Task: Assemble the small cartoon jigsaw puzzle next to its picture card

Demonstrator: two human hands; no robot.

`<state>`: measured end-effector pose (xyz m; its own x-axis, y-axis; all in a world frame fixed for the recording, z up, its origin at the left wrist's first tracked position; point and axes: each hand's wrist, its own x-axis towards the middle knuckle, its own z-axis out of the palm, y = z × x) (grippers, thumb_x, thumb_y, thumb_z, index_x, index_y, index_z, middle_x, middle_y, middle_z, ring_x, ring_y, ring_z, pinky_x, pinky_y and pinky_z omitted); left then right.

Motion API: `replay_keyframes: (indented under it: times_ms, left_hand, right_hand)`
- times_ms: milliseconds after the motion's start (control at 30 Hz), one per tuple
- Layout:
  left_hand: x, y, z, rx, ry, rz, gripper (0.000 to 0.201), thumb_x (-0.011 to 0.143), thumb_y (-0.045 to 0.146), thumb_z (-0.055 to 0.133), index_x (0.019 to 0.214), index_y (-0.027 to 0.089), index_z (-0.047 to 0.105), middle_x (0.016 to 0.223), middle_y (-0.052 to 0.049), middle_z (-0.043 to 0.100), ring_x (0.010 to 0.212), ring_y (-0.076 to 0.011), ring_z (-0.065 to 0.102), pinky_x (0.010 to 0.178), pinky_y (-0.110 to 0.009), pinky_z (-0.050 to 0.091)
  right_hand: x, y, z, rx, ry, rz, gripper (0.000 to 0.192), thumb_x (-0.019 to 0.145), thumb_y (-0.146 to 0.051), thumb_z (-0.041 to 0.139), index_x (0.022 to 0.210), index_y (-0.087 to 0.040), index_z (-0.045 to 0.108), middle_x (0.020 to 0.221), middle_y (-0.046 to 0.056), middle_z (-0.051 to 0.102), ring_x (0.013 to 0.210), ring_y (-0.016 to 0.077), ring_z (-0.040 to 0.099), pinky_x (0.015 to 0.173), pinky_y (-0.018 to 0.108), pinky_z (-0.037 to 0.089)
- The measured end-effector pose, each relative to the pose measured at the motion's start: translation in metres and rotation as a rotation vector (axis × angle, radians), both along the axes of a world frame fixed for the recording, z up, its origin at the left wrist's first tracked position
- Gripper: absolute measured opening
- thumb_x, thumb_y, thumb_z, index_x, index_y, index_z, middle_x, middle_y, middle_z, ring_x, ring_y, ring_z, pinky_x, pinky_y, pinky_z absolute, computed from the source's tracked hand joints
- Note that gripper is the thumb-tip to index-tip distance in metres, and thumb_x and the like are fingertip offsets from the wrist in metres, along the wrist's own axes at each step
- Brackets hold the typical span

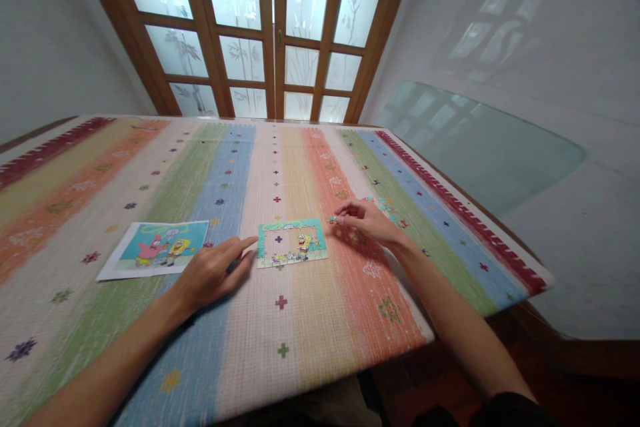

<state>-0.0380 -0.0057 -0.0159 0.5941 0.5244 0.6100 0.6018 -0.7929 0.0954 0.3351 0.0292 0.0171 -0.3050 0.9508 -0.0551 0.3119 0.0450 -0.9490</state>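
Note:
A partly assembled jigsaw puzzle [313, 253] lies on the striped tablecloth, its border joined and a cartoon figure at its right side. Tablecloth shows through the gap in its middle. My left hand [213, 270] rests by the puzzle's left edge, index finger stretched out toward it, holding nothing. Just right of the puzzle, my right hand [367, 221] pinches a small puzzle piece [334, 220] between thumb and fingertips. Several loose puzzle pieces [387, 205] lie behind the right hand, partly hidden by it. The printed reference picture [133, 247] lies left of my left hand.
The striped tablecloth [260, 333] covers the table, whose front edge is close to me. Wooden doors with frosted panes [245, 57] stand beyond the far edge. A white wall [575, 213] runs along the right side.

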Motion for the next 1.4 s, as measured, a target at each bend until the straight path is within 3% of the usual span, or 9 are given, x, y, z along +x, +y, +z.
replay_keyframes:
  times_ms: [133, 233, 400, 500, 800, 1000, 1400]
  left_hand:
    - [-0.001, 0.002, 0.001, -0.03, 0.039, -0.024, 0.027, 0.104, 0.029, 0.048, 0.117, 0.016, 0.067, 0.082, -0.003, 0.075, 0.057, -0.0129, 0.066, 0.053, -0.024, 0.048]
    - [0.0, 0.002, 0.001, -0.072, 0.06, -0.045, 0.025, 0.103, 0.03, 0.048, 0.11, 0.017, 0.068, 0.081, -0.002, 0.076, 0.054, -0.0123, 0.064, 0.052, -0.025, 0.047]
    - [0.002, 0.001, -0.002, -0.121, 0.074, -0.068, 0.025, 0.103, 0.031, 0.048, 0.101, 0.018, 0.07, 0.08, -0.003, 0.076, 0.059, -0.0139, 0.067, 0.055, -0.025, 0.049]
    - [0.001, 0.001, -0.003, -0.148, 0.065, -0.076, 0.024, 0.102, 0.032, 0.05, 0.101, 0.018, 0.07, 0.081, -0.003, 0.077, 0.06, -0.0139, 0.068, 0.056, -0.024, 0.05]
    - [0.001, 0.0, -0.001, -0.178, 0.074, -0.071, 0.025, 0.102, 0.033, 0.051, 0.101, 0.018, 0.071, 0.081, -0.004, 0.078, 0.057, -0.0139, 0.067, 0.054, -0.025, 0.049]
    - [0.002, 0.0, -0.001, -0.197, 0.083, -0.061, 0.026, 0.101, 0.033, 0.05, 0.102, 0.018, 0.071, 0.081, -0.004, 0.078, 0.057, -0.0139, 0.067, 0.055, -0.025, 0.049]
    - [0.003, 0.0, 0.0, -0.184, 0.101, -0.055, 0.027, 0.103, 0.034, 0.048, 0.1, 0.018, 0.071, 0.073, -0.002, 0.075, 0.054, -0.0138, 0.066, 0.055, -0.025, 0.046]
  right_hand:
    - [-0.017, -0.007, -0.01, -0.048, -0.019, 0.107, 0.028, 0.083, -0.045, 0.074, 0.093, -0.019, 0.07, 0.072, 0.002, 0.069, 0.055, 0.0131, 0.057, 0.051, 0.028, 0.045]
    - [-0.027, -0.01, -0.017, 0.004, -0.052, 0.158, 0.025, 0.089, -0.041, 0.068, 0.097, -0.018, 0.073, 0.068, 0.001, 0.066, 0.054, 0.0119, 0.053, 0.052, 0.027, 0.043]
    - [-0.04, -0.008, -0.015, 0.209, -0.173, 0.243, 0.016, 0.091, -0.029, 0.065, 0.097, -0.021, 0.077, 0.092, 0.006, 0.075, 0.077, 0.0169, 0.063, 0.072, 0.032, 0.05]
    - [-0.049, -0.006, -0.011, 0.227, -0.232, 0.296, 0.015, 0.092, -0.025, 0.064, 0.096, -0.024, 0.078, 0.095, 0.006, 0.077, 0.083, 0.0188, 0.064, 0.076, 0.034, 0.05]
    - [-0.074, -0.004, -0.01, 0.253, -0.283, 0.321, 0.011, 0.093, -0.02, 0.066, 0.094, -0.02, 0.077, 0.085, 0.004, 0.074, 0.071, 0.0159, 0.06, 0.068, 0.031, 0.047]
    - [-0.079, 0.0, -0.016, 0.456, -0.389, 0.381, 0.013, 0.093, -0.013, 0.065, 0.092, -0.021, 0.075, 0.09, 0.005, 0.073, 0.087, 0.0195, 0.062, 0.083, 0.035, 0.047]
    - [-0.077, -0.003, -0.025, 0.553, -0.371, 0.392, 0.015, 0.097, -0.016, 0.059, 0.096, -0.02, 0.074, 0.1, 0.009, 0.067, 0.097, 0.0213, 0.061, 0.09, 0.038, 0.05]
